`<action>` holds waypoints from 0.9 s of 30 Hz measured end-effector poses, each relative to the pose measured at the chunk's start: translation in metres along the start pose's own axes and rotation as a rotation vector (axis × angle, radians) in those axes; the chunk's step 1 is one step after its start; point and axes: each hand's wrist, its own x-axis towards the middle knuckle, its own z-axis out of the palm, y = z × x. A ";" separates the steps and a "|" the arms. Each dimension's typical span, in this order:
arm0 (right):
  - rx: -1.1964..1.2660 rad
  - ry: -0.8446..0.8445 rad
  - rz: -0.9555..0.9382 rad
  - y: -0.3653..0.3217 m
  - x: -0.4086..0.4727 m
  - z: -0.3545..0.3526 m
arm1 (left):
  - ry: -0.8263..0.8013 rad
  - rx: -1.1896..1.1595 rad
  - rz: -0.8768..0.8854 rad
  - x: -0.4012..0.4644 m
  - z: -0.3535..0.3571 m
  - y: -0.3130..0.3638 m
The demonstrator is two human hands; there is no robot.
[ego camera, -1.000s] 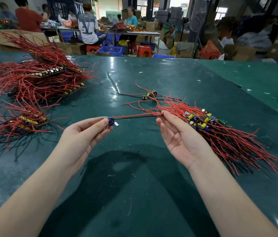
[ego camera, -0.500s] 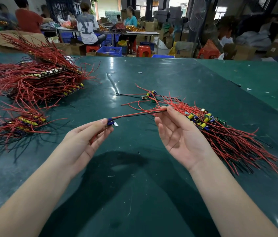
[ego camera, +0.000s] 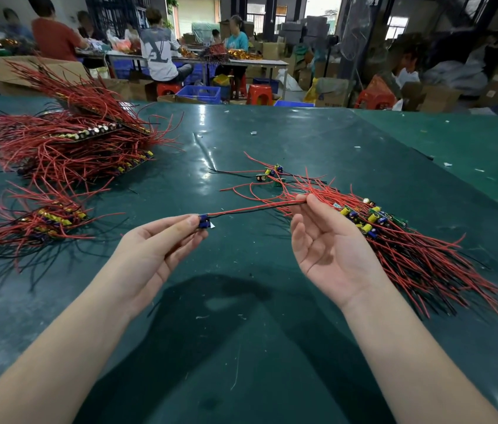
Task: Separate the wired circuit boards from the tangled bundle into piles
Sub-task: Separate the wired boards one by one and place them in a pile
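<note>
My left hand pinches a small circuit board with blue parts between thumb and fingertips. Its red and black wires stretch right to my right hand, which pinches their far end at its fingertips, palm up. Behind my right hand lies the tangled bundle of boards with yellow and blue capacitors and long red wires. A few loose boards lie just beyond it. At the left sit a small sorted pile and a large heap.
The work surface is a dark green table with small scraps on it. Past its far edge are cardboard boxes, blue crates, red stools and several people at another table.
Both hands have risen slightly, and the right hand has lifted the wire end up and away from the table. The wire between the hands now slants upward to the right.
</note>
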 end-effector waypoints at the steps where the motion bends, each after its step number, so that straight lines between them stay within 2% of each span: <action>1: -0.054 0.024 -0.035 -0.001 0.001 -0.001 | 0.007 -0.004 0.001 0.000 -0.001 0.000; 6: -0.290 0.119 -0.217 0.000 0.005 -0.009 | 0.019 0.003 0.017 0.000 -0.002 0.002; 12: -0.565 0.231 -0.537 0.005 0.010 -0.015 | -0.016 0.005 -0.029 -0.002 0.001 -0.001; 14: -0.472 0.194 -0.499 0.005 0.011 -0.015 | -0.016 -0.011 -0.041 -0.002 0.002 -0.002; 18: -0.216 0.019 -0.225 0.005 0.012 -0.012 | -0.008 -0.038 -0.026 -0.002 0.001 -0.002; 21: -0.277 -0.031 -0.184 0.009 0.012 -0.011 | -0.008 -0.042 -0.027 -0.002 0.002 -0.004; 27: -0.423 0.078 -0.245 0.006 0.013 -0.016 | -0.004 -0.031 -0.012 -0.002 0.001 -0.005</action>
